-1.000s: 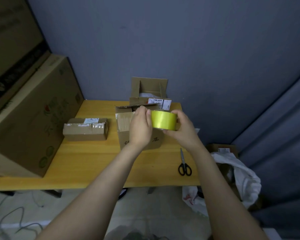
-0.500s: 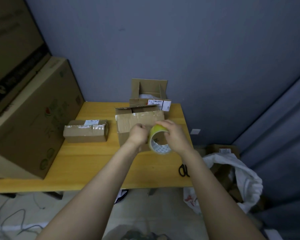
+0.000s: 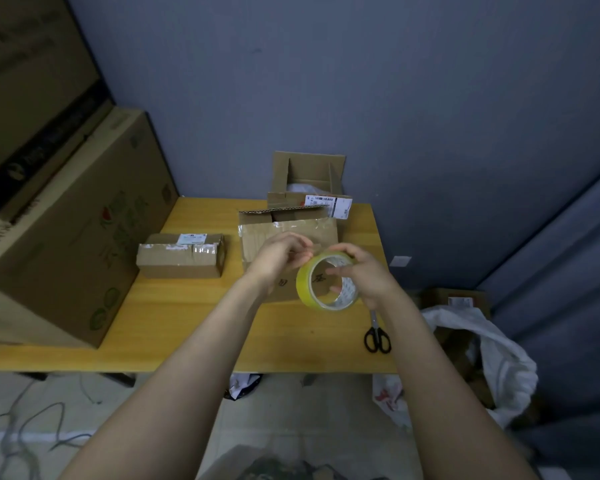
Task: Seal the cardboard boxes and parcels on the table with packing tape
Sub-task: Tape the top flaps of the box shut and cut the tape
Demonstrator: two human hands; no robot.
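Note:
A yellow roll of packing tape [image 3: 305, 285] is held above the wooden table [image 3: 174, 323], in front of a mid-sized cardboard box [image 3: 257, 233] whose top flaps are loosely closed. My right hand [image 3: 368, 275] grips the roll with fingers through its core. My left hand [image 3: 280, 254] has its fingertips curled at the roll's upper rim; whether it pinches the tape end I cannot tell. A small flat parcel [image 3: 181, 255] lies to the left. An open box [image 3: 307, 174] stands behind.
Black-handled scissors [image 3: 376, 336] lie near the table's right front edge. A very large carton [image 3: 66, 220] fills the table's left side. A white bag [image 3: 489, 344] and a box sit on the floor at right. Cables trail on the floor at left.
The roll came down from in front of the box top and turned, so its open core faces me. Both hands moved lower and nearer with it.

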